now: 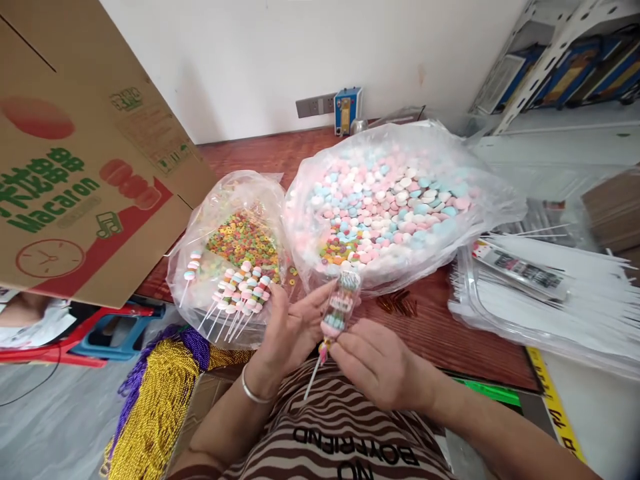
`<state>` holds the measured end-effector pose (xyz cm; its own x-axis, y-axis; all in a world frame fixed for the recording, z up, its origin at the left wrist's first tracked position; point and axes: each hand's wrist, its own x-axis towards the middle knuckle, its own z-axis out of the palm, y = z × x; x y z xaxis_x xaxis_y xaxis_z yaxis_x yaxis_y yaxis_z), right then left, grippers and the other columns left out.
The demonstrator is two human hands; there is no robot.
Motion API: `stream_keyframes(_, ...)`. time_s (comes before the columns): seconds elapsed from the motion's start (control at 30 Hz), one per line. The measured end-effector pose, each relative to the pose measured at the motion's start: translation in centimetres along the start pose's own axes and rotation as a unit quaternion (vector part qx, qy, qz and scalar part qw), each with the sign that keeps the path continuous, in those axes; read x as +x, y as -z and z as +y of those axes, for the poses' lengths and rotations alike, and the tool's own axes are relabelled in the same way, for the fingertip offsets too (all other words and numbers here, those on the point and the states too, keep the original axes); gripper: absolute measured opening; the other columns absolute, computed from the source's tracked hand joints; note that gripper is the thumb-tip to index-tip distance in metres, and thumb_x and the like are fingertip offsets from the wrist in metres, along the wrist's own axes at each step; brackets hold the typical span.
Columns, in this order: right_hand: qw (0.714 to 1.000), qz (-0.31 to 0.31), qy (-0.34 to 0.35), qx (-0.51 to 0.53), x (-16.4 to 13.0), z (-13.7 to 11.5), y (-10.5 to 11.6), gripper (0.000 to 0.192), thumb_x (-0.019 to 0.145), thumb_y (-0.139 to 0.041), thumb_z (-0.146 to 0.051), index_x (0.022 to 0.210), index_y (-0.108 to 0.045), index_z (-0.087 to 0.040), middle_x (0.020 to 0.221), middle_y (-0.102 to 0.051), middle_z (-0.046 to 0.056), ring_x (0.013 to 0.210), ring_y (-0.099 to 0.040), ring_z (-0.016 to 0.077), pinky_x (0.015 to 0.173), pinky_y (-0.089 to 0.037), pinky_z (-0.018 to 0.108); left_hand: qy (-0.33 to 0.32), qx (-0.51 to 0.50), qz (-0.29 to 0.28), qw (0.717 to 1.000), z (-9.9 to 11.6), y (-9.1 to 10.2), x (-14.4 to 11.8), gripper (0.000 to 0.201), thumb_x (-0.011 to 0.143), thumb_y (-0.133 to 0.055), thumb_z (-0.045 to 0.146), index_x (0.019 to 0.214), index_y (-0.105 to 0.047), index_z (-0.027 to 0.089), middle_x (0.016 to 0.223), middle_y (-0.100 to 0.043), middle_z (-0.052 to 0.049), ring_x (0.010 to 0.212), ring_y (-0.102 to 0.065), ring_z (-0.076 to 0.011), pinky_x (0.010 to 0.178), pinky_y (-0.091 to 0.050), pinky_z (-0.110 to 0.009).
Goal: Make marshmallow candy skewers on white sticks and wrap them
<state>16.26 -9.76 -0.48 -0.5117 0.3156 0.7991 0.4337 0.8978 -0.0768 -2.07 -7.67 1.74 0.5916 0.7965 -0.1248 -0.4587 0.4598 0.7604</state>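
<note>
My left hand (293,330) and right hand (375,363) pinch a wrapped candy skewer (337,313) in their fingers; the cardboard box (75,167) reads "Macaron".

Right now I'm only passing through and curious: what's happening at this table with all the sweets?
A person holds one candy skewer in a clear wrapper between both hands: left hand at the side, right hand by the stick end. Finished skewers lie on a small bag of colourful rings. Behind it, a large bag of pastel candies sits open on the red table, with a pile of white sticks to the right.
</note>
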Motion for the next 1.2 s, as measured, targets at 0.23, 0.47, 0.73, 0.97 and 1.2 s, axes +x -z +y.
stream_keyframes(0.23,0.866,-0.032,-0.366,0.34,0.0,2.5,-1.1,0.017,0.101,-0.053,-0.026,0.087,-0.058,-0.02,0.076,-0.063,0.001,0.066,-0.057,0.0141,0.059,-0.047,0.024,-0.105,0.221,-0.155,0.957,0.1,1.3,-0.9,0.113,0.085,-0.001,0.089,0.091,-0.083,0.011,0.109,-0.078,-0.022,0.11,-0.071,-0.0367,0.106,-0.05,-0.051)
stream_keyframes(0.47,0.896,-0.145,-0.229,0.352,1.8,1.5,0.6,0.014,0.097,-0.055,-0.016,0.083,-0.059,-0.019,0.076,-0.063,0.0,0.067,-0.052,0.0124,0.064,-0.041,0.025,-0.119,0.344,0.034,0.931,-1.7,2.9,0.5,0.054,0.102,-0.046,0.051,0.143,-0.058,0.019,0.137,-0.068,-0.016,0.117,-0.07,-0.0288,0.104,-0.053,-0.047)
stream_keyframes(0.73,0.586,-0.064,-0.541,0.6,2.2,2.5,-3.9,0.034,0.082,-0.076,-0.047,0.072,-0.057,-0.02,0.065,-0.058,-0.002,0.057,-0.049,0.0123,0.052,-0.04,0.024,-0.371,0.748,0.057,0.548,-3.1,4.3,-0.6,0.1,0.094,-0.067,0.031,0.166,0.002,0.034,0.174,-0.012,-0.019,0.16,0.0,-0.0398,0.121,-0.017,-0.076)
stream_keyframes(0.97,0.611,-0.139,-0.473,0.619,4.7,-0.4,-8.4,0.03,0.084,-0.074,-0.047,0.079,-0.067,-0.018,0.066,-0.06,-0.002,0.053,-0.044,0.0095,0.051,-0.037,0.023,-0.297,0.737,0.186,0.578,-2.9,7.4,-7.2,0.086,0.096,-0.05,0.009,0.166,-0.005,0.029,0.169,-0.026,-0.022,0.155,-0.034,-0.0301,0.118,-0.042,-0.052)
stream_keyframes(1.2,0.747,-0.201,-0.363,0.519,4.5,-1.4,-10.3,0.021,0.098,-0.06,-0.035,0.097,-0.073,-0.019,0.08,-0.07,0.001,0.071,-0.061,0.0153,0.066,-0.046,0.027,0.043,0.714,0.486,0.501,-4.1,12.1,-21.0,0.067,0.094,-0.042,0.007,0.16,-0.033,0.015,0.155,-0.049,-0.023,0.133,-0.058,-0.0275,0.109,-0.049,-0.046)
